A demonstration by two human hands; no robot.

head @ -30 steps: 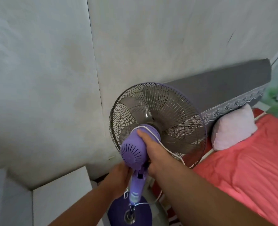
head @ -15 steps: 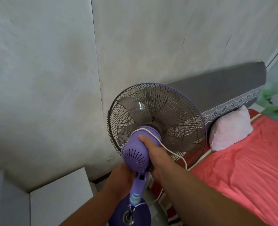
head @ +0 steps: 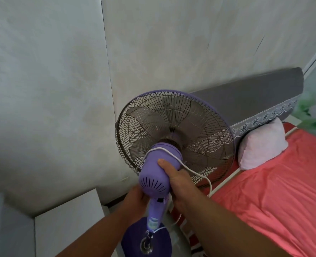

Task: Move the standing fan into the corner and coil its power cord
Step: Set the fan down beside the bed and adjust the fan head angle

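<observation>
Right hand (head: 173,175) clamps fan motor housing (head: 157,173), left hand (head: 135,199) grips neck; keep cord (head: 196,171) clear while repositioning.

Single head view, close above fan (head: 173,143), facing down toward wall corner (head: 107,58).

Spanning the whole upper frame – a pale, mottled wall (head: 51,80), meeting at a vertical corner seam. Leaning against it at right, a grey headboard (head: 246,97) with floral trim. Lying at lower right, a red bedsheet (head: 283,191), a white pillow (head: 262,145) sitting at its head. Showing at lower left – a white box-like surface (head: 66,219).
</observation>
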